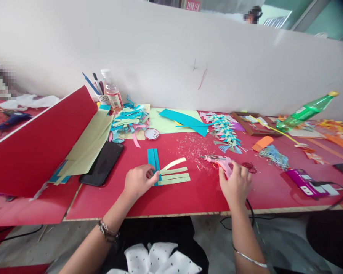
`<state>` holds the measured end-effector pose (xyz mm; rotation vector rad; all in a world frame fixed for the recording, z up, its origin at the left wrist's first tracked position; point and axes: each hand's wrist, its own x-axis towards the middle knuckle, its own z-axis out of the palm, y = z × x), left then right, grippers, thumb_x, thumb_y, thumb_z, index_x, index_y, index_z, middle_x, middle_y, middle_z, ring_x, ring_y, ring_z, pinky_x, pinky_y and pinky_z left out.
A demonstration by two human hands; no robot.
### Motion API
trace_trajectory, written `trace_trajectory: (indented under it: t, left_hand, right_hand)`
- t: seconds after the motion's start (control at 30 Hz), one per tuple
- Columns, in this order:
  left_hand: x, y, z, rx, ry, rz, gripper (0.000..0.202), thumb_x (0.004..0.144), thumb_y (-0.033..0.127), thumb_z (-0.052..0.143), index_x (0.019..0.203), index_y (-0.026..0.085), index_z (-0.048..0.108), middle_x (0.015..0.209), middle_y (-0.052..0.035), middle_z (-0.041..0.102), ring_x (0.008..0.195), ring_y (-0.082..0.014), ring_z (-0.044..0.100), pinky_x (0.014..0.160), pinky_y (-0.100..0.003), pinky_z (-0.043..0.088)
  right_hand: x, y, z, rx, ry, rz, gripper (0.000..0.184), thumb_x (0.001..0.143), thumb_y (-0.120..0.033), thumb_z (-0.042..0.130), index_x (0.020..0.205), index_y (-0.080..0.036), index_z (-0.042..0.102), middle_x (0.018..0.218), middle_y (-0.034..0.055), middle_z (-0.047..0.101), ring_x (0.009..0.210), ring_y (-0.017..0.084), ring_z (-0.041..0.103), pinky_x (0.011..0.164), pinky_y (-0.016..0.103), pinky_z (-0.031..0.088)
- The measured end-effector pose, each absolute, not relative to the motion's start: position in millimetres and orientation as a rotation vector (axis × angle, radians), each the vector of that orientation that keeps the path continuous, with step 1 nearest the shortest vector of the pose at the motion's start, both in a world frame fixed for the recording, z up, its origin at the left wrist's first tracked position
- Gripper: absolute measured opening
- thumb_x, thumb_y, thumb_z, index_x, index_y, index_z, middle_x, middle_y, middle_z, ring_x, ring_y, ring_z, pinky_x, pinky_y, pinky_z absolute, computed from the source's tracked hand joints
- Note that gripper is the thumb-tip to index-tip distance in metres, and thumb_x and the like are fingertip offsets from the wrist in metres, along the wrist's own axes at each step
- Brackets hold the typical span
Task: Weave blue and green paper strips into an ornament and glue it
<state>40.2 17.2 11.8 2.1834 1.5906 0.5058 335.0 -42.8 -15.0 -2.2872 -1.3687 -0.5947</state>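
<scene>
My left hand [138, 181] pinches a joined bundle of paper strips [167, 171] flat on the red table [188, 198]: two teal strips point away from me and several pale yellow-green strips fan out to the right. My right hand [236, 185] is wrapped round the handle of a pink glue gun [220, 161], whose nozzle points left and which rests on the table. The glue gun's black cord runs off the table's front edge.
A black phone [102, 163] lies left of my hands beside a tilted red board [37, 144] and yellow-green sheets. Farther back are piles of cut strips [130, 120], a teal sheet [185, 120], a woven paper piece [225, 133], a water bottle [112, 91], a green bottle [305, 112] and a purple device [301, 180].
</scene>
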Motion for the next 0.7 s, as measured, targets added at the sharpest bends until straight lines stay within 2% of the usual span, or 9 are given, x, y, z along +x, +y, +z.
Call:
trace_trajectory:
  t: [0.13, 0.27, 0.47, 0.7]
  left_hand:
    - [39, 17, 9, 2.219, 1.590, 0.510, 0.018, 0.073, 0.031, 0.048, 0.078, 0.022, 0.063, 0.071, 0.0028, 0.065, 0.064, -0.0096, 0.058, 0.052, -0.017, 0.033]
    - [37, 17, 3, 2.297, 1.591, 0.510, 0.018, 0.075, 0.027, 0.047, 0.080, 0.023, 0.063, 0.074, 0.0031, 0.066, 0.065, -0.0095, 0.059, 0.052, -0.017, 0.034]
    - [34, 10, -1, 2.532, 1.537, 0.487, 0.023, 0.081, 0.027, 0.041, 0.087, 0.023, 0.062, 0.086, 0.0006, 0.066, 0.072, -0.0128, 0.060, 0.051, -0.019, 0.035]
    - [33, 7, -4, 2.616, 1.511, 0.477, 0.024, 0.082, 0.027, 0.039, 0.085, 0.021, 0.062, 0.085, -0.0001, 0.066, 0.071, -0.0133, 0.060, 0.051, -0.020, 0.036]
  right_hand:
    - [307, -41, -12, -1.901, -1.424, -0.575, 0.031, 0.079, -0.028, 0.043, 0.104, -0.013, 0.054, 0.095, 0.0138, 0.051, 0.091, 0.025, 0.047, 0.076, 0.040, 0.037]
    - [263, -43, -9, -1.732, -1.803, -0.349, 0.030, 0.082, -0.022, 0.039, 0.106, -0.018, 0.056, 0.102, 0.0107, 0.049, 0.098, 0.022, 0.045, 0.084, 0.037, 0.037]
    - [210, -43, -5, -1.719, -2.228, -0.070, 0.038, 0.084, -0.038, 0.037, 0.121, -0.030, 0.046, 0.127, 0.0094, 0.037, 0.114, 0.027, 0.036, 0.095, 0.048, 0.024]
    - [204, -41, -6, -1.810, -2.241, -0.051, 0.039, 0.085, -0.045, 0.031, 0.120, -0.035, 0.045, 0.133, 0.0071, 0.034, 0.119, 0.028, 0.031, 0.095, 0.055, 0.015]
